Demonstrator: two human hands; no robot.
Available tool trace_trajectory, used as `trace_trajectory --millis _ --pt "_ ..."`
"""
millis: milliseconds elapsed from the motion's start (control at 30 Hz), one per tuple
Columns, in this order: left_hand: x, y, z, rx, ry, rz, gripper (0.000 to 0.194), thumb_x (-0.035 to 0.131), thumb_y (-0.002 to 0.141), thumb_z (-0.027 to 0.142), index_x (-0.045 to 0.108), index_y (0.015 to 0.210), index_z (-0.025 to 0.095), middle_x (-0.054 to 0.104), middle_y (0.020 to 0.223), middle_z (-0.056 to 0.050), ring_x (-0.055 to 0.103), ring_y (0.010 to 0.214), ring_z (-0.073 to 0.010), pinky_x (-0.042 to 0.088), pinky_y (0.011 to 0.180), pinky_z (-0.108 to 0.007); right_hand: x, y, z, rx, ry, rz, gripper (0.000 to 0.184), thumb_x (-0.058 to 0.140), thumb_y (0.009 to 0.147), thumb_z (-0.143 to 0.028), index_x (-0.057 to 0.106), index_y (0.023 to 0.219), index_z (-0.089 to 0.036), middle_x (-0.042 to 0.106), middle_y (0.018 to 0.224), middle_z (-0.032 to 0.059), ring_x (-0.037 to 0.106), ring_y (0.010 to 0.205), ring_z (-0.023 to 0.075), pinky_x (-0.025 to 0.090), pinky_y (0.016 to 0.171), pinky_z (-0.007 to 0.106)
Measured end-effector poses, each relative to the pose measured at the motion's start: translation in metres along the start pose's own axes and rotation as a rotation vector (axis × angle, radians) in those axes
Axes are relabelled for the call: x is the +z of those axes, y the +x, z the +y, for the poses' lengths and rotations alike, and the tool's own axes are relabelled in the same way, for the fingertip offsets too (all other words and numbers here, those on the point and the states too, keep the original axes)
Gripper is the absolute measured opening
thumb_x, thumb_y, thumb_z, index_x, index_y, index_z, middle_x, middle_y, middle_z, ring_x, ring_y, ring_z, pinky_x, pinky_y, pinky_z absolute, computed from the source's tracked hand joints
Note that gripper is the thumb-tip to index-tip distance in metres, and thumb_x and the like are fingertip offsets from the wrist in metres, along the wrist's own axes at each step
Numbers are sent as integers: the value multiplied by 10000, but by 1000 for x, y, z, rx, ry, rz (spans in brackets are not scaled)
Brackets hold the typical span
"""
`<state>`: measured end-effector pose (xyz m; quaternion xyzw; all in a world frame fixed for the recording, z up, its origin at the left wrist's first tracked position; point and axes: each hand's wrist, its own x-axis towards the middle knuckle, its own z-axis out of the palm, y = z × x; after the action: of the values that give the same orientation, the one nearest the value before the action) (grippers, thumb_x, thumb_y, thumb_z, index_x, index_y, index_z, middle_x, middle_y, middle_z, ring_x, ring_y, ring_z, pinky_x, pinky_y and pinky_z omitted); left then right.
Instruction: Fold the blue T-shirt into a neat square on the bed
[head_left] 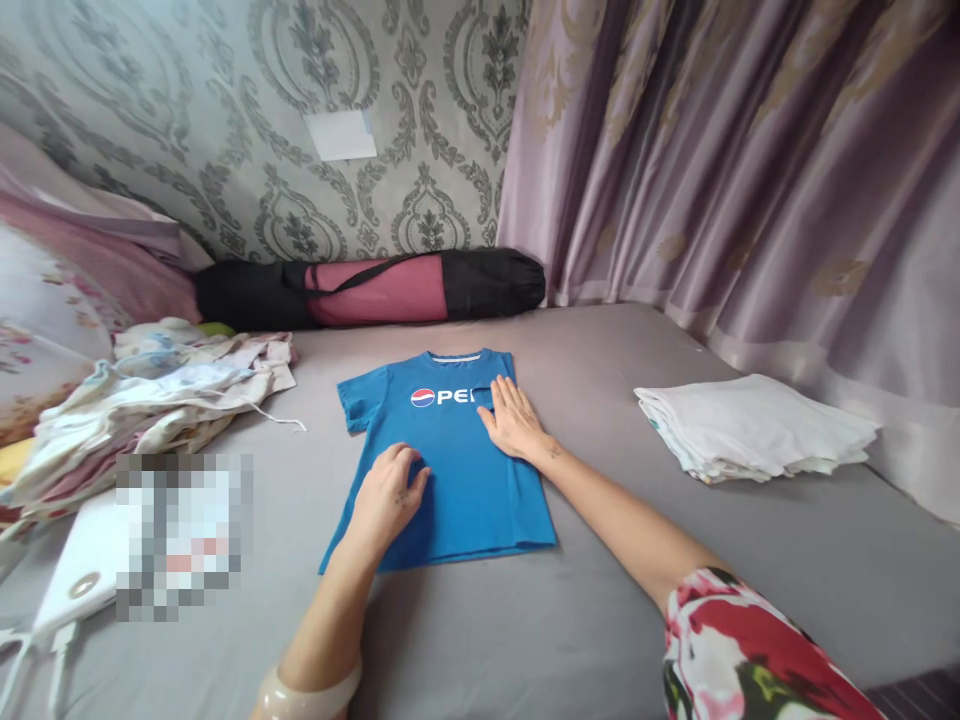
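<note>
A blue T-shirt (457, 480) with a round red, white and blue logo and partly covered white letters lies on the bed, collar pointing away. Its left-hand sleeve spreads outward, while the right-hand side is folded in over part of the lettering. My right hand (514, 420) rests flat on that folded side, fingers stretched out. Over the lower left of the shirt is my left hand (391, 490), loosely curled with the thumb apart from the fingers. Nothing shows in its grasp, and whether it touches the cloth I cannot tell.
Folded white cloths (757, 425) lie in a stack to the right. Rumpled clothes (157, 400) are heaped at left, near a white device (94, 550) with cables and a blurred patch. A black and pink long bag (375, 290) lies along the wall, beside curtains (637, 150).
</note>
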<state>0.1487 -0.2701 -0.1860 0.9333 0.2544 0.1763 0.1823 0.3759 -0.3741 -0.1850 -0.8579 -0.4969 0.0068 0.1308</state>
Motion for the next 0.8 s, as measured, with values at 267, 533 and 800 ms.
trace_trajectory --millis 267,533,800 --pt "-8 -6 0 -40 83 -15 217 458 922 334 588 1006 183 628 1133 -114 616 1047 -249 494 918 -385 11 4 5 -21 -46 -38 775 164 984 -558 293 1487 17 233 1573 206 191 1462 295 146 1176 399" --pt "-22 -7 3 -206 259 -17 198 455 946 306 596 994 174 650 1062 -99 613 1003 -241 475 879 -346 -8 59 1 137 -87 94 552 215 1017 -394 627 1190 -71 591 1286 195 488 1239 286 317 1054 384" --pt "-42 -8 2 -403 472 -84 246 447 951 278 594 1060 114 623 1066 -156 604 994 -277 465 847 -345 21 101 11 177 -53 -40 704 202 1005 -468 261 1490 38 235 1574 196 158 1467 289 105 1178 390"
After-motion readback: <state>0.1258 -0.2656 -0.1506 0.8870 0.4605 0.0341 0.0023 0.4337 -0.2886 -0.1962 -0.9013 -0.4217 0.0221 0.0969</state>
